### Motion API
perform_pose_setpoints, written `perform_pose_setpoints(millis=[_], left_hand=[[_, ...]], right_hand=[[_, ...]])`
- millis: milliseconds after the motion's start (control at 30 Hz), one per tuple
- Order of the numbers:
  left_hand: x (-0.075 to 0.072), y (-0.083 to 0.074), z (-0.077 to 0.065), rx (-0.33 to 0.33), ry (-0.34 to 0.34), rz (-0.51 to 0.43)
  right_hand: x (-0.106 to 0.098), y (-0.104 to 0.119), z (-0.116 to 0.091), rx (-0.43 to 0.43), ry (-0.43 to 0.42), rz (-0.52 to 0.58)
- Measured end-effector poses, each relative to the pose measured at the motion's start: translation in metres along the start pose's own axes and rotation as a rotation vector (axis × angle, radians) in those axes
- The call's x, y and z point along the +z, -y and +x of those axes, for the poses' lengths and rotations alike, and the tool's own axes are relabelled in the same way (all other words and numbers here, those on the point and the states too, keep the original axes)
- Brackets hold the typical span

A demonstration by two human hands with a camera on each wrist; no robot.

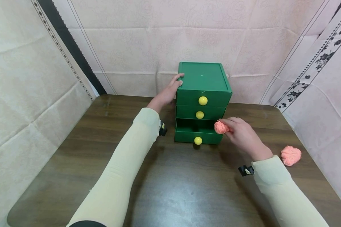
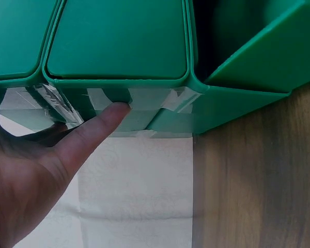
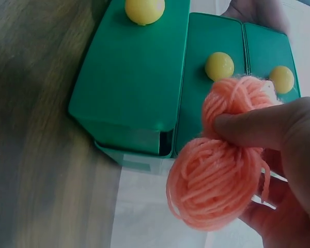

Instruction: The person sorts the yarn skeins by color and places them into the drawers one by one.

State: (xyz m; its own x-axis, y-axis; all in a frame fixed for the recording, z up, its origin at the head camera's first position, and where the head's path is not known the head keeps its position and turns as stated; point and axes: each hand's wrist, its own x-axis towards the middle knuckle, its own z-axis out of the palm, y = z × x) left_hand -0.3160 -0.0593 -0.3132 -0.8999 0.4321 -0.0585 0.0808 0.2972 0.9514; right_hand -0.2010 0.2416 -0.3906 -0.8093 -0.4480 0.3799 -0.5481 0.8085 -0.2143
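Observation:
A green three-drawer box [image 1: 203, 77] with yellow knobs stands at the back of the table, its bottom drawer [image 1: 184, 136] pulled out. My left hand [image 1: 170, 91] rests against the box's left side; in the left wrist view its thumb [image 2: 101, 126] lies straight on the taped side wall. With thumb and fingers, my right hand [image 1: 242, 134] pinches a ball of coral yarn [image 3: 212, 181] at its middle. In the head view this yarn is over the right end of the open drawer. Part of the drawer's inside is hidden by the yarn and hand.
A second coral yarn ball [image 1: 291, 155] lies on the brown wooden table [image 1: 170, 189], right of my right wrist. Pale patterned cloth [image 1: 130, 47] hangs behind the box and along both sides. The two upper drawers are closed.

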Motion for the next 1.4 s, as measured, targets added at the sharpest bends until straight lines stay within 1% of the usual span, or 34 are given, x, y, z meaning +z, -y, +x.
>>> perform_pose_setpoints(millis=[167, 467, 600, 733, 867, 1000, 1100, 1167, 1267, 1400], left_hand=[[0.0, 0.0, 0.0, 0.008, -0.002, 0.016], [-0.001, 0.001, 0.0, -0.007, 0.009, -0.012], [-0.001, 0.0, -0.001, -0.014, 0.006, 0.004], [-0.001, 0.0, 0.001, -0.017, 0.003, 0.01], [-0.002, 0.006, 0.008, -0.017, -0.004, 0.004], [-0.003, 0.018, 0.02, 0.008, -0.021, 0.02], [-0.003, 0.022, 0.023, 0.018, -0.03, 0.028], [-0.003, 0.022, 0.023, 0.01, -0.029, 0.019], [-0.003, 0.019, 0.019, -0.013, -0.017, -0.004], [-0.002, 0.007, 0.008, -0.024, 0.0, -0.009]], right_hand=[[0.002, 0.002, 0.004, 0.002, -0.007, 0.007], [0.005, 0.007, 0.01, 0.018, -0.015, 0.024], [0.008, 0.009, 0.013, 0.027, -0.019, 0.034], [0.01, 0.011, 0.016, 0.048, -0.011, 0.037], [0.014, 0.011, 0.019, 0.074, -0.001, 0.043], [0.017, 0.012, 0.02, 0.102, 0.016, 0.053], [0.018, 0.013, 0.02, 0.108, 0.018, 0.054], [0.02, 0.013, 0.021, 0.105, 0.012, 0.056], [0.02, 0.015, 0.022, 0.094, 0.007, 0.068], [0.021, 0.017, 0.023, 0.082, 0.015, 0.092]])
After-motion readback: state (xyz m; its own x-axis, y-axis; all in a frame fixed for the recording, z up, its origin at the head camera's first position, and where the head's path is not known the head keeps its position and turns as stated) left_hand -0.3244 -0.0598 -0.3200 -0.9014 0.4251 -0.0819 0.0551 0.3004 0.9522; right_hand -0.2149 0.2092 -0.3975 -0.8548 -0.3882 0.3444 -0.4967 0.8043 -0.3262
